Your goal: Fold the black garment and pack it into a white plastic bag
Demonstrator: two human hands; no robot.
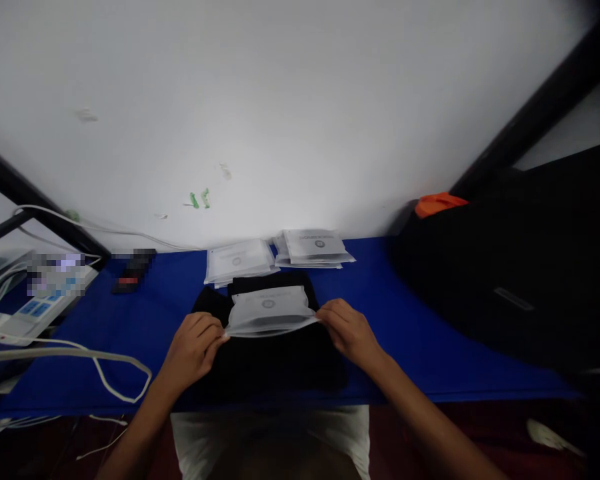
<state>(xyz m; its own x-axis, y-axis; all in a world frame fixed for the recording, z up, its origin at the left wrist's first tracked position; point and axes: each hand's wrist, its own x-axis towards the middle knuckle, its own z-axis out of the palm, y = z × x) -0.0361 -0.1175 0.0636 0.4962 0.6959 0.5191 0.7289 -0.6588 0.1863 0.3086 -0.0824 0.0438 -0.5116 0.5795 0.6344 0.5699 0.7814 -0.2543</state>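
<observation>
My left hand (196, 347) and right hand (347, 328) pinch opposite edges of a clear plastic bag (270, 310), holding it taut above black folded cloth (275, 353) on the blue desk (405, 333).

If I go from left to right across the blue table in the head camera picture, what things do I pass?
White power strip → white cable → left hand → clear bag held over a black cloth → right hand → big black bag.
</observation>
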